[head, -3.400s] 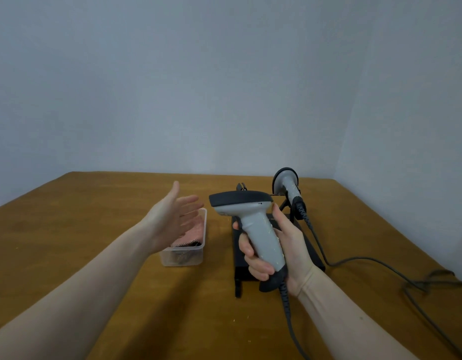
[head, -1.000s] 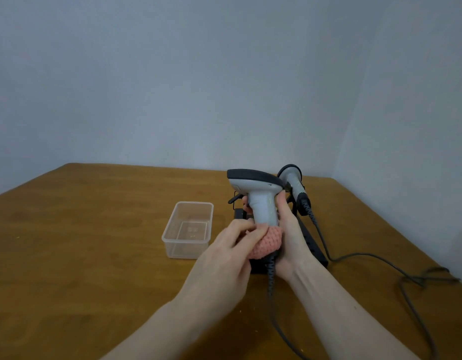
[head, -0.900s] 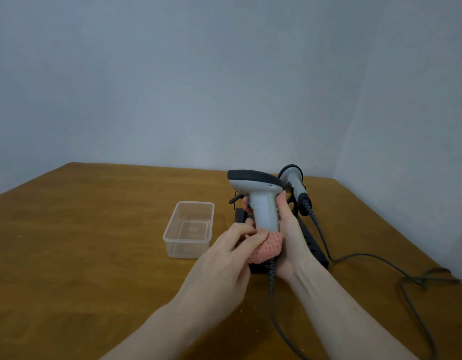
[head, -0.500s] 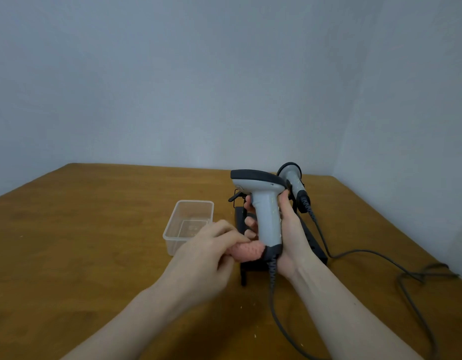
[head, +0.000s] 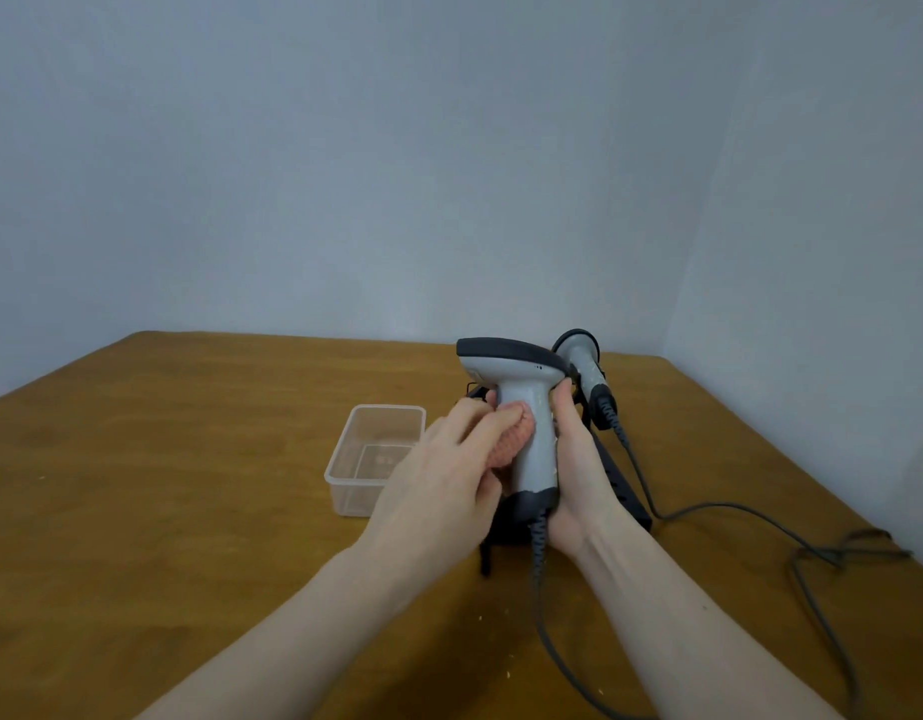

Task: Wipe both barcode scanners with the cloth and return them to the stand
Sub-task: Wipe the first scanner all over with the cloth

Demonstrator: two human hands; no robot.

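- Right hand (head: 573, 475): wrapped round the grip of the first scanner (head: 522, 402), thumb up the near side, fingertips showing past the far side. It holds the scanner upright above the stand, head level and pointing left.
- Left hand (head: 444, 480): fingers curled over the pink cloth (head: 511, 444), pressing it against the left side of the scanner's grip, just under the head.
- Second scanner (head: 586, 376): seated in the stand behind the first, head up, tilted back; it looks untouched, so by my reading the task is under halfway.
- Stand (head: 623, 491): black, flat on the table (head: 163, 511), mostly hidden behind both hands. Which cradle the first scanner goes back to cannot be told.
- Cables (head: 760, 517): one hangs from the base of the held scanner toward the table's near edge; another runs from the second scanner to a loose tangle at the right.
- Clear tub (head: 376, 454): just left of the stand, nothing visible in it.
- Risk, slipping: the cloth covers only a small patch; hard rubbing against a one-handed hold could twist the scanner loose.
- Risk, snagging: lifting or turning the scanner could drag its cable across the stand and shift it.
- Risk, knocking: the held head sits close to the second scanner and a wide stroke could bump it.
- Risk, omission: the head and window may be skipped if wiping stays on the grip.
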